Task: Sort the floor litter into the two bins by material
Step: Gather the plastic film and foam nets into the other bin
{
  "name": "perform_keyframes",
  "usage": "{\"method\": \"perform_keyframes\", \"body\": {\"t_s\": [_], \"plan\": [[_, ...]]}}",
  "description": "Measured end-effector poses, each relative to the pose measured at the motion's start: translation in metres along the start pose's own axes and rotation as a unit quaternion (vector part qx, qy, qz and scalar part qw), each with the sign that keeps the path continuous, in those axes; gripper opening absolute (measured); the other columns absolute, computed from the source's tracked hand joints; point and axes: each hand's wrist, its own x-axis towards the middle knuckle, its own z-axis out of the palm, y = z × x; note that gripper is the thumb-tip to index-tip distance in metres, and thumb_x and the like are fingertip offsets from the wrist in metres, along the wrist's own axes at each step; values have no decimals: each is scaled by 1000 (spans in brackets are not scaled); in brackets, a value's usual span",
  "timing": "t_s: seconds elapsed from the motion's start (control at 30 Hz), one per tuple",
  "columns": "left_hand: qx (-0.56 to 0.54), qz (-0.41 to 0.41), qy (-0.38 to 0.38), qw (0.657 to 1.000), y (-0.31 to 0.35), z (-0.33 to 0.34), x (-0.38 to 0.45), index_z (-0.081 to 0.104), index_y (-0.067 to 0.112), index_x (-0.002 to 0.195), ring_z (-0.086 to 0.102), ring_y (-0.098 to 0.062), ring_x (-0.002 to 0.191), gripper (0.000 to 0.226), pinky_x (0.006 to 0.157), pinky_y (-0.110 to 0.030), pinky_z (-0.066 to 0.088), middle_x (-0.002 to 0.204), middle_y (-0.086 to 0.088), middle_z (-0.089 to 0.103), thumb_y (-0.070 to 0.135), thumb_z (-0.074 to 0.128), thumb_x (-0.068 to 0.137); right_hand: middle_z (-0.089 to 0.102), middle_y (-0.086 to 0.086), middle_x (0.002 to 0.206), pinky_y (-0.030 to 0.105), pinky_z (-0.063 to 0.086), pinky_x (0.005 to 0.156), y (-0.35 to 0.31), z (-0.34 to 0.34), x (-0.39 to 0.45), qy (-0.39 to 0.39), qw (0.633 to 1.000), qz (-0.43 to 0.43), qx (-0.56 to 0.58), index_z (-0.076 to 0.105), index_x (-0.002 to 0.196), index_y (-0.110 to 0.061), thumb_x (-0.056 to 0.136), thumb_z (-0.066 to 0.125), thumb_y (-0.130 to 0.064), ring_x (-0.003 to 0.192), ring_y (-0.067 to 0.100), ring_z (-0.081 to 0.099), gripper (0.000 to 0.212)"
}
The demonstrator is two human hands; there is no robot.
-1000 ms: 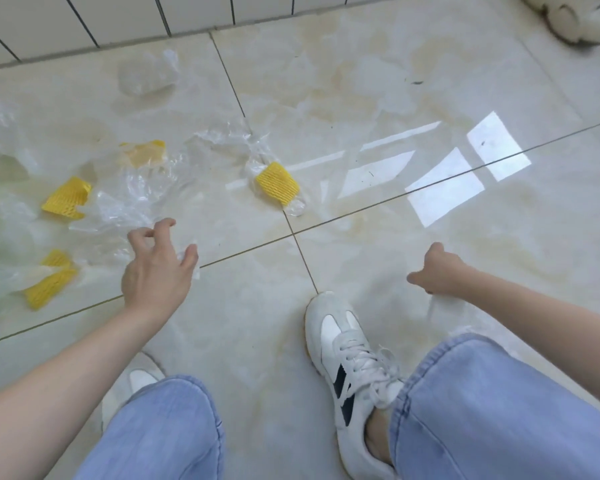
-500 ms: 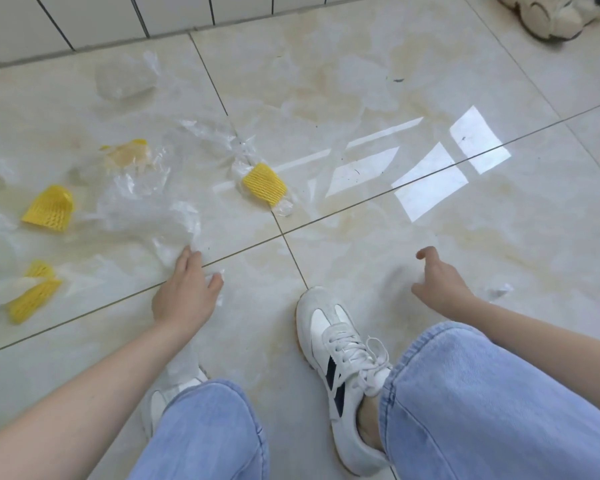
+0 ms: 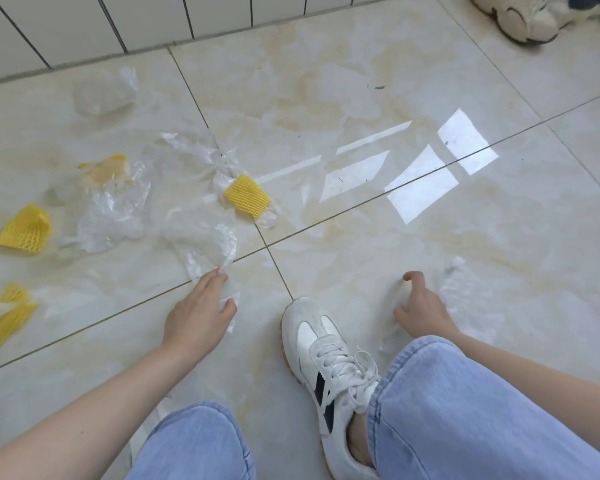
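Down at floor level now: the person crouches on the pale tile floor (image 3: pixel 361 81), jeans (image 3: pixel 465 410) and a white sneaker (image 3: pixel 326 351) in the foreground. The left hand (image 3: pixel 201 313) is low on the tile, fingers curled round the near edge of a clear plastic sheet (image 3: pixel 205 244) that trails away from it toward the wall. A scrap of that film shows between thumb and fingers. The right hand (image 3: pixel 420 306) hovers just right of the sneaker's toe, fingers loosely bent, index crooked; a faint bit of film (image 3: pixel 465 289) lies beside it, and I cannot tell whether the hand is touching it.

The litter sits left of the grout cross. One yellow foam net (image 3: pixel 246 195) lies on crumpled film just beyond the held sheet. A second net (image 3: pixel 23 228) is far left, and a third (image 3: pixel 4 323) lies flattened near the left edge. A fourth yellow piece (image 3: pixel 104 169) is wrapped in film. A clear bag (image 3: pixel 101 95) rests near the wall. Another shoe (image 3: pixel 520 15) sits at top right.
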Motion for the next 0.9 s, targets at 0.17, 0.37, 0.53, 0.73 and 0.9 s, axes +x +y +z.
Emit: {"method": "perform_keyframes", "body": {"t_s": [0.17, 0.37, 0.53, 0.73, 0.9], "plan": [[7, 45, -11, 999, 25, 9, 0, 53, 27, 126, 59, -23, 112, 35, 87, -36, 45, 135, 13, 51, 34, 48, 92, 60, 7, 71, 41, 42, 92, -24, 14, 3, -7, 990, -136, 29, 34, 125, -16, 79, 49, -4, 80, 29, 56, 50], [24, 74, -5, 997, 43, 7, 9, 61, 27, 107, 61, -20, 104, 20, 79, -33, 45, 117, 12, 62, 33, 57, 88, 50, -2, 71, 31, 41, 73, -34, -7, 19, 97, 972, -172, 130, 44, 119, -16, 87, 56, -12, 82, 22, 54, 34], [9, 55, 16, 998, 49, -2, 15, 55, 24, 105, 62, -29, 97, 25, 73, -35, 45, 103, 4, 66, 28, 64, 82, 42, 11, 125, 26, 34, 87, -19, -32, 43, 142, 968, -34, 205, 38, 130, -12, 85, 68, -32, 102, 20, 45, 57], [-124, -35, -61, 990, 43, -2, 25, 36, 17, 141, 55, -31, 109, 75, 85, -31, 40, 111, -12, 60, 19, 74, 77, 23, 12, 138, 44, 30, 108, 1, -20, 49, 41, 999, 19, 12, 13, 148, -20, 65, 78, -54, 126, 36, 27, 111], [-96, -31, -49, 994, 31, -7, 28, 61, 12, 126, 56, -25, 116, 45, 92, -25, 38, 123, -10, 64, 15, 68, 81, 36, 16, 132, 41, 38, 101, -7, -19, 55, 24, 998, 35, 54, 32, 136, -9, 70, 79, -41, 123, 37, 41, 87]]}}
